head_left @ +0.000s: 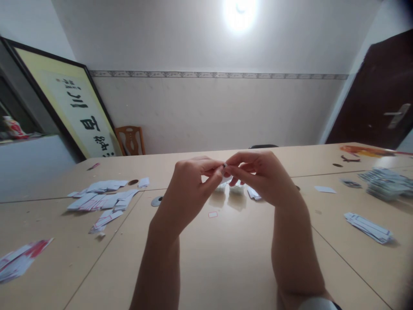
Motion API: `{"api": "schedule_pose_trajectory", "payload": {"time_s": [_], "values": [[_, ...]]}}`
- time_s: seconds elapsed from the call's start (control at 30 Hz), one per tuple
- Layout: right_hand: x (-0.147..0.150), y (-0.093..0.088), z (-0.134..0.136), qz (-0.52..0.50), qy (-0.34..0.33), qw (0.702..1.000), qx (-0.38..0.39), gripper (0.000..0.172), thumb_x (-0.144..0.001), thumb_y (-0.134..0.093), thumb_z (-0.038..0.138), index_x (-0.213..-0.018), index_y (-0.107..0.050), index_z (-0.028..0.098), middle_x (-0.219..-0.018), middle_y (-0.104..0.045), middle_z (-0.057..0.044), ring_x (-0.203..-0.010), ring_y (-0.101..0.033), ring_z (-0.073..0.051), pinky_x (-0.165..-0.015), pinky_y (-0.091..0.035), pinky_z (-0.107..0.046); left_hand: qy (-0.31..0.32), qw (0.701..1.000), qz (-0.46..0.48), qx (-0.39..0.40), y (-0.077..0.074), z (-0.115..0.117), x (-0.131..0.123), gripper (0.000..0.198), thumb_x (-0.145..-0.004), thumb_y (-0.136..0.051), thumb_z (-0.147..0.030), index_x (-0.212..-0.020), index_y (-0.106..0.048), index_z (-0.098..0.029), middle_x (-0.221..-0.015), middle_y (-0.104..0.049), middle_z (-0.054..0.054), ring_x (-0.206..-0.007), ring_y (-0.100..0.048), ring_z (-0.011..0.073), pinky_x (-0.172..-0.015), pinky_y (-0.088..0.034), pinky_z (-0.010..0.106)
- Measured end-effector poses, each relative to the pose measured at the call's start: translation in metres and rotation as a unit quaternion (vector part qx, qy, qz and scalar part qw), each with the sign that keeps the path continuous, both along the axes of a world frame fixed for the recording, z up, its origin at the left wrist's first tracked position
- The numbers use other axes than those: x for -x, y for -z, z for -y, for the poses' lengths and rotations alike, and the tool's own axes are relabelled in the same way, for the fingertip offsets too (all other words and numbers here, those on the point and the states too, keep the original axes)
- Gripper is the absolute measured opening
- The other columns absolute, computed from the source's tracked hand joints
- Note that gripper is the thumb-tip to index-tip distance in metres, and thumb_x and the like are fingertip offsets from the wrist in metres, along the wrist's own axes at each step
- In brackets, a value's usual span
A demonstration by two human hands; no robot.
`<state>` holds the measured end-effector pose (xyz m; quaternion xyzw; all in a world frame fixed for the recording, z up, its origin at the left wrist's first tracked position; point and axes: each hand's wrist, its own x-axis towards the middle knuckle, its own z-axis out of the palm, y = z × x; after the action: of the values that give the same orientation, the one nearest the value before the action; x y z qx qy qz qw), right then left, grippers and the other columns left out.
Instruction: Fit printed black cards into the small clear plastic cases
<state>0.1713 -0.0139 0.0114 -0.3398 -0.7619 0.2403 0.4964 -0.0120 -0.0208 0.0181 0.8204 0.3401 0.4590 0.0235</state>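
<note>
My left hand (193, 185) and my right hand (260, 178) meet above the middle of the table, fingertips pinched close together. Between them is a small white piece (227, 178) with a dark spot at its upper end; the fingers cover most of it, and its kind cannot be made out. Both hands are closed on it. Behind and below the fingers stand two pale stacks (237, 188), partly hidden by the hands. A small stack of white slips (254, 193) lies beside them, under my right hand. A small red-outlined label (213, 214) lies flat on the table nearer to me.
White paper bundles (103, 200) and red-and-white strips (24, 258) lie left, with a utility knife (93, 166) farther back. Right are a bundle of slips (369, 227), stacked clear packets (387, 183) and a white card (325, 189). The table (226, 267) has round holes.
</note>
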Motion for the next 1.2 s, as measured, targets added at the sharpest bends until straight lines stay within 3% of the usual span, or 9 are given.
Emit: {"api": "schedule_pose_trajectory", "payload": {"time_s": [0.37, 0.77, 1.2], "values": [[0.001, 0.000, 0.003, -0.006, 0.036, 0.999, 0.018, 0.011, -0.084, -0.068, 0.025, -0.078, -0.075, 0.018, -0.071, -0.073, -0.001, -0.059, -0.069, -0.014, -0.057, -0.054, -0.027, -0.035, 0.999, -0.028, -0.020, 0.004, -0.003, -0.005, 0.024, -0.089, -0.057, -0.015, -0.071, -0.072, -0.018, -0.074, -0.072, -0.002, -0.066, -0.060, 0.0104, -0.062, -0.041, 0.024], [0.001, -0.001, 0.006, -0.061, 0.036, 0.997, 0.008, 0.005, -0.078, -0.067, 0.015, -0.074, -0.071, 0.016, -0.067, -0.069, 0.001, -0.058, -0.071, -0.014, -0.051, -0.052, -0.023, 0.021, 1.000, -0.003, -0.006, 0.003, -0.001, -0.007, 0.020, -0.089, -0.057, -0.011, -0.086, -0.075, -0.020, -0.079, -0.071, -0.003, -0.071, -0.061, 0.0095, -0.065, -0.043, 0.022], [0.000, -0.001, 0.000, -0.070, 0.042, 0.997, 0.005, 0.005, -0.076, -0.070, 0.020, -0.072, -0.070, 0.017, -0.064, -0.069, -0.001, -0.060, -0.071, -0.016, -0.048, -0.052, -0.024, -0.022, 0.998, -0.023, -0.051, 0.007, 0.001, -0.012, 0.016, -0.090, -0.060, -0.017, -0.081, -0.074, -0.020, -0.075, -0.072, 0.000, -0.065, -0.062, 0.0130, -0.060, -0.044, 0.026]]}}
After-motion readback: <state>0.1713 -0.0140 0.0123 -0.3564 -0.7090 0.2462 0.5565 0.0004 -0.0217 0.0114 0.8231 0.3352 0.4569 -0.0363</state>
